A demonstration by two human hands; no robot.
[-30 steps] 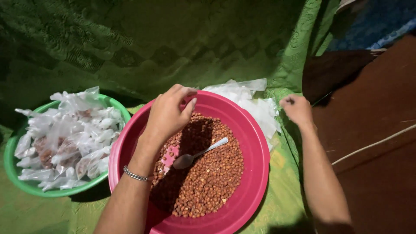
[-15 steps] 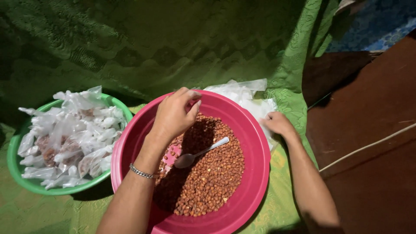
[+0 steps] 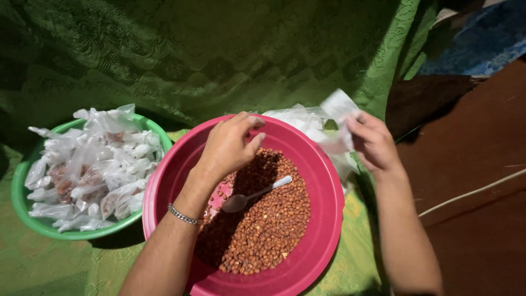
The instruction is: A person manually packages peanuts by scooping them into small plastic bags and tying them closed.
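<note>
Far to the left of your left hand (image 3: pixel 233 143) sits a green bowl (image 3: pixel 24 211) heaped with small tied plastic bags (image 3: pixel 93 164). Your left hand hovers over the far rim of the pink basin (image 3: pixel 323 186), fingers loosely curled and pinched together, gripping nothing that shows. Just below it, toward you, a spoon (image 3: pixel 256 194) lies in the brown nuts (image 3: pixel 268 225), its handle pointing up and to the right, its scoop nearest your left wrist. To the right, your right hand (image 3: pixel 372 143) grasps a clear empty bag (image 3: pixel 337 118) lifted off the pile of bags (image 3: pixel 298 119) behind the basin. The left hand is the nearer one to the spoon.
</note>
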